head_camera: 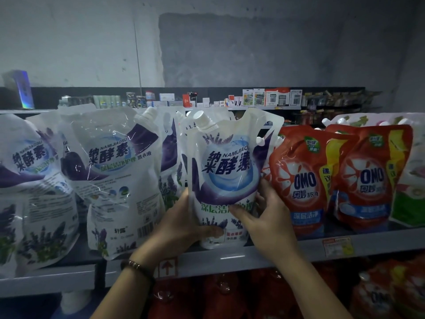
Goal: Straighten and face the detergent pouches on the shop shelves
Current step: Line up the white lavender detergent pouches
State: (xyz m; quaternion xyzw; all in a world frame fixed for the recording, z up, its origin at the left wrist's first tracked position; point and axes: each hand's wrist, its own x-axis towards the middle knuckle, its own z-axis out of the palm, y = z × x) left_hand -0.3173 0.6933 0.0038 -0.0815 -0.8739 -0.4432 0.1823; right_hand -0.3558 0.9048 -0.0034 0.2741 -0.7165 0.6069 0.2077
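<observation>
Head view: the only view; it looked at a dim shelf (230, 254) running across the middle of the frame.
Pouch: the white-and-purple pouch (226, 176) stood upright at centre frame with its label facing out and its base at the shelf's front edge.
Cap: the white cap (202, 117) sat at the pouch's upper left corner, tilted left.
Left hand: the left hand (181, 224) was curled round the pouch's lower left edge, with the thumb across the front near the base and the fingers hidden behind.
Right hand: the right hand (269, 217) gripped the lower right edge, thumb pressed on the front and fingers wrapped behind.
Neighbours: a leaning pouch (119, 180) tilted at centre left, and an OMO pouch (301, 180) stood just beside the right hand.
Feel: the pouch was probably liquid-filled, so heavy low down, soft-walled and saggy. The glossy film looked slippery.
Grip: the low two-sided hold suited it, because the bulk sat there and the upper film would only buckle.
Risk: if released off balance it could slump forward or against the OMO pouch.
</observation>
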